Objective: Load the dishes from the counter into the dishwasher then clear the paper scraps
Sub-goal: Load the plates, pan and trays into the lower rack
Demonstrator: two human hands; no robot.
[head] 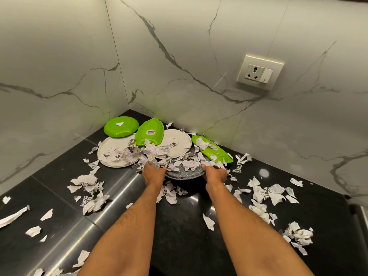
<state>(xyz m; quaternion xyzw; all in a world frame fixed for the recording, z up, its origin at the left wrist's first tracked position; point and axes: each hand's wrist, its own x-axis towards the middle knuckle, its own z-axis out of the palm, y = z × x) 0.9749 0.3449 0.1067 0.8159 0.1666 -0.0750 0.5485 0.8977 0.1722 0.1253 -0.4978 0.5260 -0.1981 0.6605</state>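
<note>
A dark speckled plate [183, 173] lies on the black counter [179, 226], heaped with torn paper scraps [187, 163]. My left hand [153, 174] grips its left rim and my right hand [215, 174] grips its right rim. Behind it lie two white plates, one on the left [113, 148] and one in the middle [181, 141], both partly under scraps. A round green plate [121, 126] rests upside down in the corner. An oval green dish [149, 132] leans over the white plates, and a third green dish [219, 154] lies to the right.
Marble walls meet in a corner just behind the dishes. A wall socket [258, 73] sits at the upper right. Paper scraps [268, 196] are strewn over the counter on both sides of my arms. A metal edge [361, 222] shows at the far right.
</note>
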